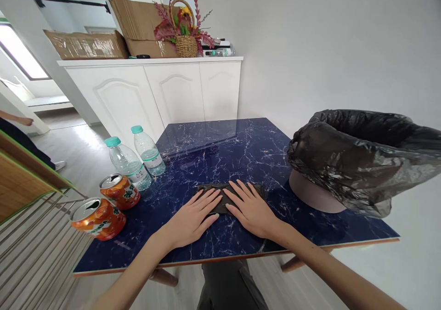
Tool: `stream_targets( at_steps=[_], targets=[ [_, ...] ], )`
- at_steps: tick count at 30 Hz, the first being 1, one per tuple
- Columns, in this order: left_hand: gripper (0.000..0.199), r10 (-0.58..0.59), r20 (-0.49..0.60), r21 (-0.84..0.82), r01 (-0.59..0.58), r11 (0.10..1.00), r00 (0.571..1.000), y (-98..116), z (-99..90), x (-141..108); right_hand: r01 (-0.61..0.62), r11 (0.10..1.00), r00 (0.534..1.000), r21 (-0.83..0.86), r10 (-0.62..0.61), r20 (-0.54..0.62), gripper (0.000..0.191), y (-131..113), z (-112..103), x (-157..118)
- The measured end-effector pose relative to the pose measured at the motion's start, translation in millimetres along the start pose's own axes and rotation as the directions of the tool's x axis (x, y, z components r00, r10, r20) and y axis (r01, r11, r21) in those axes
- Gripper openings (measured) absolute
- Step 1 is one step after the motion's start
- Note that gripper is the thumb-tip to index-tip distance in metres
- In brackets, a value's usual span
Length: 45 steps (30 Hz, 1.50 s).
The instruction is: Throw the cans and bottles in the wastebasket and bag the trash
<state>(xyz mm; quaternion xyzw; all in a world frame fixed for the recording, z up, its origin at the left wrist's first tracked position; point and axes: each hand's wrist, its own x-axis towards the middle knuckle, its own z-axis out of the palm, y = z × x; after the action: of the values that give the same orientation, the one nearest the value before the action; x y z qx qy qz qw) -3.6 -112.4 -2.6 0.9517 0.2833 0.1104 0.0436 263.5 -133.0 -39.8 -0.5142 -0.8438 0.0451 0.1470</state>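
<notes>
A folded black plastic bag [220,207] lies flat near the front middle of the dark blue marbled table [220,156]. My left hand [195,218] rests on its left part, fingers stretched out and palm down. On the right part, my right hand [250,209] presses flat with its fingers spread. Much of the bag is hidden under both hands; a dark strip shows beyond the fingertips and between the thumbs. Neither hand grips anything.
Two opened orange soda cans [99,218] and two water bottles [149,156] with teal caps line the table's left side. At the right stands a bin [310,193] lined with a black bag [330,149]. A white cabinet [179,92] is behind; another person's hand [25,121] shows far left.
</notes>
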Motion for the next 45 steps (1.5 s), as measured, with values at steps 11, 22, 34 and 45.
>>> stream_targets(
  at_steps=[11,22,34,45],
  targets=[
    [0.051,-0.041,-0.219,0.021,0.047,0.999,0.975,5,-6.9,-13,0.061,0.998,0.992,-0.032,-0.064,-0.105,0.061,-28,-17,-27],
    [0.042,-0.18,-0.308,0.027,0.197,0.98,0.934,3,-1.6,-15,-0.029,0.996,0.999,-0.084,0.025,-0.043,0.069,-52,-6,-45],
    [0.041,-0.249,-0.317,0.016,0.267,0.963,0.915,2,-0.2,-16,-0.166,0.97,0.968,-0.178,0.125,-0.217,0.061,38,-16,28],
    [0.042,-0.262,-0.302,0.021,0.281,0.96,0.917,-2,5.6,-16,-0.456,0.813,0.835,-0.362,0.25,-0.49,0.055,109,-75,76]
  ],
)
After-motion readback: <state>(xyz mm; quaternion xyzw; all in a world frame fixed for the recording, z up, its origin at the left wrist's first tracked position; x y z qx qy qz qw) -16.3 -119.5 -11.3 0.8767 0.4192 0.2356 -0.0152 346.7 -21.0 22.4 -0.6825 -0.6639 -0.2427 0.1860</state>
